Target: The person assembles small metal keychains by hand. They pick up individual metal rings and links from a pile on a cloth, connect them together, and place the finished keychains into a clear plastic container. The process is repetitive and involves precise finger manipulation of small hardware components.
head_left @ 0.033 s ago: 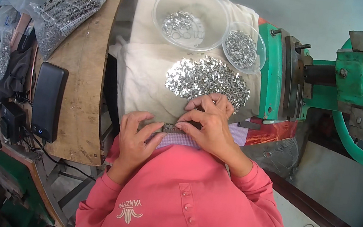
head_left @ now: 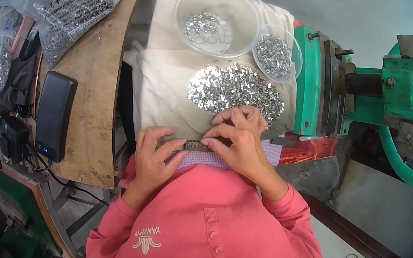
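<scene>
A small dark metal bar with a row of slots or small parts along it [head_left: 194, 146] lies on the cloth edge close to my body. My left hand [head_left: 154, 154] grips its left end between thumb and forefinger. At the bar's right end, the thumb and forefinger of my right hand [head_left: 240, 136] are pinched together; whatever is between them is too small to make out. The other fingers of that hand curl by the near edge of a heap of small shiny metal pieces [head_left: 236, 88] spread on the beige cloth [head_left: 161, 91].
Beyond the heap stand a large clear tub [head_left: 213, 45] with some metal pieces and a smaller clear bowl [head_left: 273, 55] of silvery parts. A green machine [head_left: 311, 80] borders the right side. On the wooden table [head_left: 95, 113] at left are a black power bank [head_left: 54, 115] and a plastic bag [head_left: 75, 10].
</scene>
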The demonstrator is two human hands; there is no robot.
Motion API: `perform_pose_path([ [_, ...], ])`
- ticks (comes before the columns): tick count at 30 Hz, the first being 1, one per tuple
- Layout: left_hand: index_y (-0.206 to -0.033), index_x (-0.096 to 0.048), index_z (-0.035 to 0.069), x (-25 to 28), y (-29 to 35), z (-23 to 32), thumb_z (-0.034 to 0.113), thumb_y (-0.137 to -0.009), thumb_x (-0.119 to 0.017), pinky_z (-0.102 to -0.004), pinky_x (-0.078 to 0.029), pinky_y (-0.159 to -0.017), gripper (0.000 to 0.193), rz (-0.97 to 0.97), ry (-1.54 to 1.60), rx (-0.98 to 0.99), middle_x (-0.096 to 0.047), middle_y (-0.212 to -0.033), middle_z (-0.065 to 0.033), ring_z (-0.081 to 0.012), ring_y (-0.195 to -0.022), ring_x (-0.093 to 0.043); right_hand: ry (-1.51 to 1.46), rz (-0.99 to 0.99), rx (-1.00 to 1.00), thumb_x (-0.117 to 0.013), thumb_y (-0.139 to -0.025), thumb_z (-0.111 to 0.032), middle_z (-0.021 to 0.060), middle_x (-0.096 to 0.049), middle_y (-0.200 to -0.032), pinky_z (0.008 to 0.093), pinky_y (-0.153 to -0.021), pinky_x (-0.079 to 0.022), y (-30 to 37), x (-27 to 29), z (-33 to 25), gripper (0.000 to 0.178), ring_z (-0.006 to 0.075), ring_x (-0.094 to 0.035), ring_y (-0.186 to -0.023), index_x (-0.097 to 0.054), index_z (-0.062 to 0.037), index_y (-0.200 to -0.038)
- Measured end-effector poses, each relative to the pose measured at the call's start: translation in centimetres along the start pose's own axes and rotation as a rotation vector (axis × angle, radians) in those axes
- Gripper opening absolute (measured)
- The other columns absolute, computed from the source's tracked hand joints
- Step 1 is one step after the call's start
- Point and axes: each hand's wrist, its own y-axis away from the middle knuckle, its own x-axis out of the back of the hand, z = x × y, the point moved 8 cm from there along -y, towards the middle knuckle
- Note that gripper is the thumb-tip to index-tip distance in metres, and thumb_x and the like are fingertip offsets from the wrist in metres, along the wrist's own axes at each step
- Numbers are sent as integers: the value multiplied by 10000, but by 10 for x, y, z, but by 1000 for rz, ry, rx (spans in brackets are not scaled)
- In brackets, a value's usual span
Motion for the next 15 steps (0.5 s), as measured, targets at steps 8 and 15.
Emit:
perform_pose_path([
  [8,-971,-743,89,0,2,-2,105,-665,-841,-386,-447,-793,322,2,6,2,-597,-1075,-102,-288,-980,-539,-4,25,-158,-789,-777,-189,-41,-629,-1061,423,-1004,-243,24,35,34,75,239,-426,-1129,-771,-163,-844],
  [15,-966,-742,81,-1,1,-2,106,-665,-842,-389,-444,-788,318,-1,5,-7,-599,-1074,-106,-289,-977,-539,74,5,-124,-789,-781,-207,-15,-627,-1061,434,-952,-258,33,28,33,86,278,-437,-1128,-766,-145,-834],
])
